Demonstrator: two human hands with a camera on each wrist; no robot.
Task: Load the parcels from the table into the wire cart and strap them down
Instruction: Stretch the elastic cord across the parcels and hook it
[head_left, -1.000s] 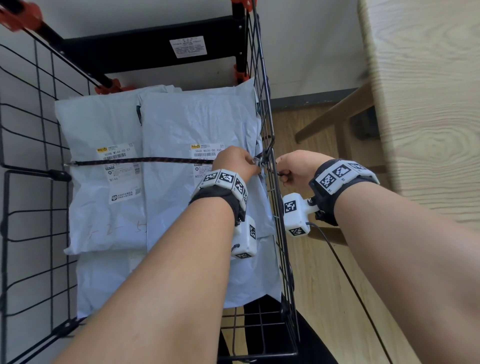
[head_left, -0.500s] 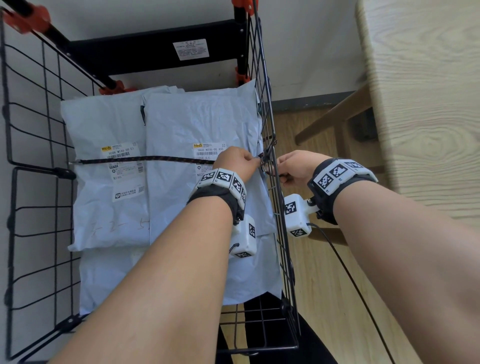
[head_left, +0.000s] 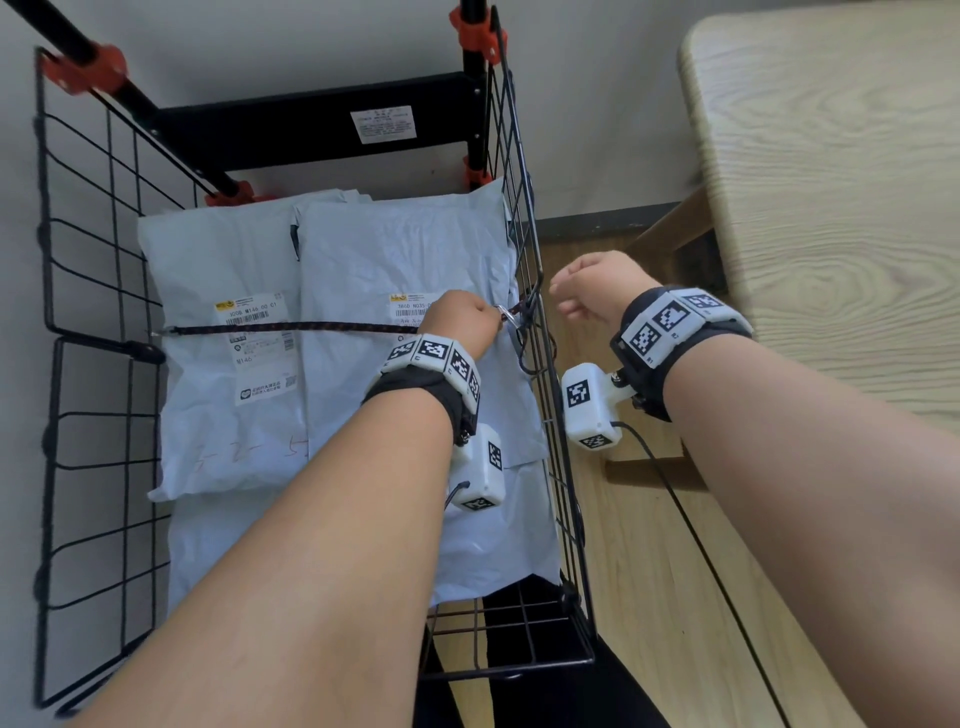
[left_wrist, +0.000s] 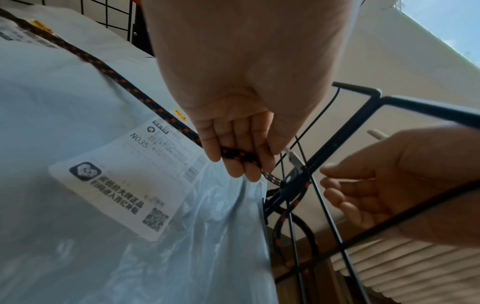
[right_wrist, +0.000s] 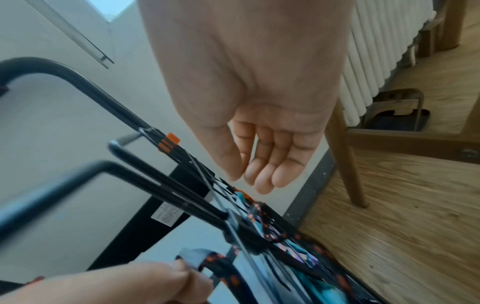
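Note:
Grey-blue parcels (head_left: 395, 260) (left_wrist: 78, 98) lie stacked in the black wire cart (head_left: 550, 467). A black cord with orange flecks (head_left: 291, 328) (left_wrist: 109, 74) runs taut across them from the left wall to the right wall. My left hand (head_left: 462, 325) (left_wrist: 239, 158) grips the cord's right end, with a metal hook (head_left: 508, 315) (left_wrist: 293, 159) showing at the right wire wall (left_wrist: 337, 144). My right hand (head_left: 587, 291) (right_wrist: 262, 168) hangs outside that wall with relaxed fingers, holding nothing. Loose cord (right_wrist: 262, 226) loops round the wires there.
A light wooden table (head_left: 831, 208) stands to the right, with a wooden chair (right_wrist: 389, 133) beneath it. The floor (head_left: 649, 571) is wood. The cart's black frame with orange clips (head_left: 472, 36) rises at the back against a white wall. A white radiator (right_wrist: 376, 51) stands behind.
My right hand has let go at the cart's right wall and drawn back to the right. My left hand still grips the cord end. The view has tilted back a little.

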